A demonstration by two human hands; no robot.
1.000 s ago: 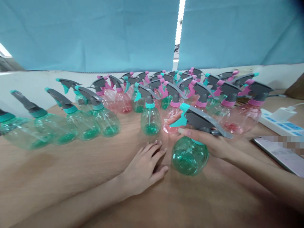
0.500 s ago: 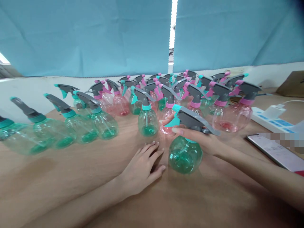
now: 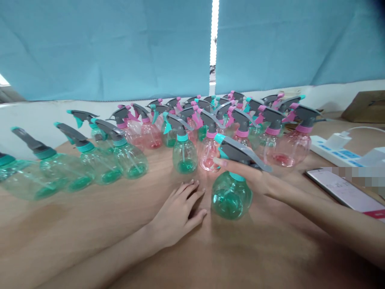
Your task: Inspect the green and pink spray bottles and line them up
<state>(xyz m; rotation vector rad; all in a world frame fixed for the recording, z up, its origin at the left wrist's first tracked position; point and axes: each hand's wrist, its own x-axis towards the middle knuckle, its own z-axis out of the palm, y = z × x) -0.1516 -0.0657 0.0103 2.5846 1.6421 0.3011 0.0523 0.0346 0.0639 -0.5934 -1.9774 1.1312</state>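
Observation:
A green spray bottle (image 3: 231, 198) with a grey head and turquoise nozzle stands in front of me, slightly tilted. My right hand (image 3: 249, 172) is closed around its neck below the head, thumb toward the near side. The other fingers, mostly hidden behind the bottle, appear to be on the trigger. My left hand (image 3: 182, 210) lies palm down on the wooden table (image 3: 144, 249), fingers loosely spread and holding nothing, just left of that bottle. Beyond it stands another green spray bottle (image 3: 185, 156), with a pink spray bottle (image 3: 209, 150) beside it.
Several green spray bottles (image 3: 130, 162) line the left side. Pink and green ones crowd the back, including a pink bottle (image 3: 293, 150) at the right. A phone (image 3: 339, 188) and a white power strip (image 3: 325, 148) lie on the right. Behind hangs a blue curtain (image 3: 120, 48).
My right fingers have closed in, and the turquoise trigger that showed before is now largely hidden. My left hand stays put on the table. The view has shifted slightly.

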